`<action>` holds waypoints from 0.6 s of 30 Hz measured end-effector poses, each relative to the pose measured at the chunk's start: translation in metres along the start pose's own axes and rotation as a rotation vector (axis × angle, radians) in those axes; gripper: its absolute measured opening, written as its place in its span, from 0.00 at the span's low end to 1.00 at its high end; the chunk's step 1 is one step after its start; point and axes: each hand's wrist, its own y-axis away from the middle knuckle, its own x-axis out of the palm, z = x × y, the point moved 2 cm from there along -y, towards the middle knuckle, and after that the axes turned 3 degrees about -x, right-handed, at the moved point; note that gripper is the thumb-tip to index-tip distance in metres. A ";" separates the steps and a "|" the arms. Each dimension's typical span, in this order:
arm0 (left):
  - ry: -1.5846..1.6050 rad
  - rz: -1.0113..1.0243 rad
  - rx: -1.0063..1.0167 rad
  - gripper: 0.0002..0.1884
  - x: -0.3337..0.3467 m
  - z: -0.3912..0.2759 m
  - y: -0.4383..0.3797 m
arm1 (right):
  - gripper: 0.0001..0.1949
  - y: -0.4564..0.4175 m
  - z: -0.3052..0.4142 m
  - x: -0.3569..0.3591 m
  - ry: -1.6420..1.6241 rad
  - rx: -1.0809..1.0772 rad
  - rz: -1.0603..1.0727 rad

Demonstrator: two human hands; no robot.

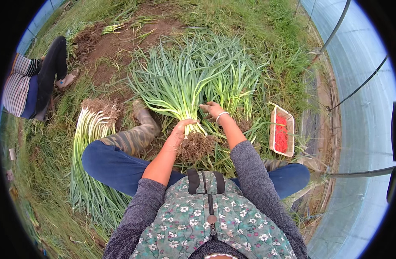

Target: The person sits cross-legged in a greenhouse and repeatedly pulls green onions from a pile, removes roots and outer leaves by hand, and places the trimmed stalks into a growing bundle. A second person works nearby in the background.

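Observation:
My left hand point(181, 127) grips a bunch of leafy green allium plants point(188, 106) by the pale stems, just above their brown, soil-covered roots point(195, 147). The long leaves fan out away from me over the ground. Right of the stems, my right hand point(214, 111) is raised with its fingers apart, close to the leaves; whether it touches them I cannot tell. Under and beyond it lie more such plants point(236, 87), roots towards me. To my left, beside my bent knee, a large pile of the plants point(91, 136) lies with its roots pointing away.
A pale plastic basket point(291, 137) with red bands or ties point(281, 132) stands at the right. Farther right are black hoops point(363, 173) and plastic sheeting point(363, 129). Another person point(36, 81) sits at the far left. Bare soil point(104, 68) and grass lie ahead.

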 end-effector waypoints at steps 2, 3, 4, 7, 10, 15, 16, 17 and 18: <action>0.009 -0.003 -0.027 0.13 -0.006 0.002 0.002 | 0.23 -0.015 -0.007 0.015 -0.315 0.022 0.056; 0.001 -0.002 -0.031 0.12 -0.005 0.002 -0.003 | 0.16 -0.026 -0.016 0.010 -0.497 -0.031 0.059; -0.004 -0.001 -0.040 0.12 -0.012 0.003 0.000 | 0.03 -0.027 -0.017 0.012 -0.671 -0.145 -0.104; -0.034 0.013 -0.005 0.12 -0.006 0.002 -0.005 | 0.03 -0.029 -0.039 -0.048 -1.345 -0.399 -0.336; 0.003 0.017 -0.026 0.12 -0.014 0.003 0.002 | 0.26 0.002 -0.044 -0.051 -1.267 -0.186 -0.337; -0.078 -0.269 -0.001 0.10 -0.013 0.016 -0.003 | 0.43 0.064 -0.049 0.035 -0.064 -0.113 0.322; -0.153 -0.294 0.017 0.10 0.003 0.018 -0.002 | 0.40 0.065 -0.071 0.035 -0.237 -0.055 0.381; -0.227 -0.320 0.036 0.11 0.018 0.019 -0.001 | 0.37 0.064 -0.090 0.034 -0.401 0.009 0.437; -0.339 -0.377 0.094 0.12 0.012 0.022 -0.005 | 0.34 0.053 -0.101 0.036 -0.279 0.047 0.461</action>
